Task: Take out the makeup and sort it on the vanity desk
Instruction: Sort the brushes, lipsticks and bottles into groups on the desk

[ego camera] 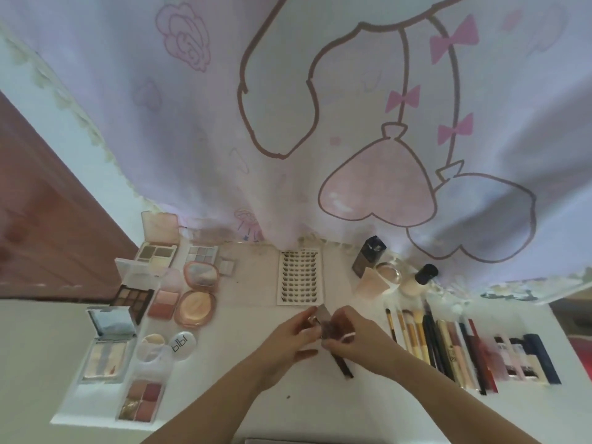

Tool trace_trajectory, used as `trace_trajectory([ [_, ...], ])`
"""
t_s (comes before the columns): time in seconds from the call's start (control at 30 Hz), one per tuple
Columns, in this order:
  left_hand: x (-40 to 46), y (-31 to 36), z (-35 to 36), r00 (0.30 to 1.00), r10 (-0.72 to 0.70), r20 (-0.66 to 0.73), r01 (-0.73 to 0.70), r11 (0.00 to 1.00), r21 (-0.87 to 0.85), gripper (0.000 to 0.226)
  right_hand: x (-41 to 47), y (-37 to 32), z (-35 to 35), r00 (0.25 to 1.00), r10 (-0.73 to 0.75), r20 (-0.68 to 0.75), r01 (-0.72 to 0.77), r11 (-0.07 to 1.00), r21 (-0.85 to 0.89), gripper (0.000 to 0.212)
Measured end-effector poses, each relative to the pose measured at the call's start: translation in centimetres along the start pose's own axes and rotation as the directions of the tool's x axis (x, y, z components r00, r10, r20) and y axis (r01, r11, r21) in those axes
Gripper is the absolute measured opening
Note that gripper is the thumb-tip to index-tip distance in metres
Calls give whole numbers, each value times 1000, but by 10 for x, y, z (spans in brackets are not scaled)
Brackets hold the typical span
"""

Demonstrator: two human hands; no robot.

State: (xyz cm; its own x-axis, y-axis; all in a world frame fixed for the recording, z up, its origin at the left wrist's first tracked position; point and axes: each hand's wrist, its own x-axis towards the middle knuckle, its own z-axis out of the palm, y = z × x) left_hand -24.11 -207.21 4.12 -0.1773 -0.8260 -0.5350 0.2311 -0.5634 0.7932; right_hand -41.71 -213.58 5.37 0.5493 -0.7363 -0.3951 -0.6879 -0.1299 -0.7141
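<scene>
white vanity desk (256,408); both hands' fingers pinching small dark brush (333,344), handle toward person.

Home bedroom, cartoon curtain (320,123), vanity desk (250,363)

The white surface (256,395) bears open palettes (141,402) and compacts (194,305) at left, a lash card (300,277) at centre back, and bottles (368,256), brushes (413,331) and tubes (525,360) (side by side) at right.
</scene>
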Motion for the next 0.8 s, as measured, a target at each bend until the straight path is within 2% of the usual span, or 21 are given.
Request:
trace_trajectory([
  [0.1,-20,9,-17,998,53,43,-48,992,-116,47,4,-30,-4,992,-78,98,68,992,108,38],
  [0.17,-30,13,-30,999,-7,33,18,941,-337,53,4,-50,-4,980,-158,118,153,987,46,39],
  [0.23,-37,15,-43,989,-114,95,148,822,-550,70,3,-69,-3,957,-249,147,263,961,-84,44],
  [0.27,-41,15,-49,981,-136,141,193,780,-595,74,1,-78,0,937,-307,166,330,935,-133,45],
  [0.33,-49,17,-55,965,-149,217,250,773,-583,69,-2,-95,6,888,-409,210,444,881,-164,44],
  [0.43,-61,25,-54,937,-113,331,275,822,-498,46,-6,-113,19,825,-487,288,545,821,-171,39],
  [0.5,-64,26,-56,938,-65,340,254,798,-547,37,-7,-115,23,789,-524,322,601,768,-223,33],
  [0.53,-63,24,-58,954,-47,296,224,769,-599,36,-7,-113,24,799,-509,319,588,773,-239,30],
  [0.6,-59,22,-63,990,-35,137,116,756,-644,38,-5,-110,25,870,-422,255,474,857,-201,28],
  [0.63,-57,21,-65,998,-47,36,59,774,-630,39,-4,-112,26,918,-343,199,375,914,-153,25],
  [0.7,-54,21,-66,990,-25,-140,-58,829,-557,31,1,-113,31,985,-110,132,114,993,-26,3],
  [0.73,-53,22,-65,982,22,-190,-116,860,-497,23,5,-114,34,988,-28,155,21,999,43,12],
  [0.8,-56,22,-63,974,105,-199,-181,893,-412,10,11,-114,42,979,48,200,-82,983,166,28],
])
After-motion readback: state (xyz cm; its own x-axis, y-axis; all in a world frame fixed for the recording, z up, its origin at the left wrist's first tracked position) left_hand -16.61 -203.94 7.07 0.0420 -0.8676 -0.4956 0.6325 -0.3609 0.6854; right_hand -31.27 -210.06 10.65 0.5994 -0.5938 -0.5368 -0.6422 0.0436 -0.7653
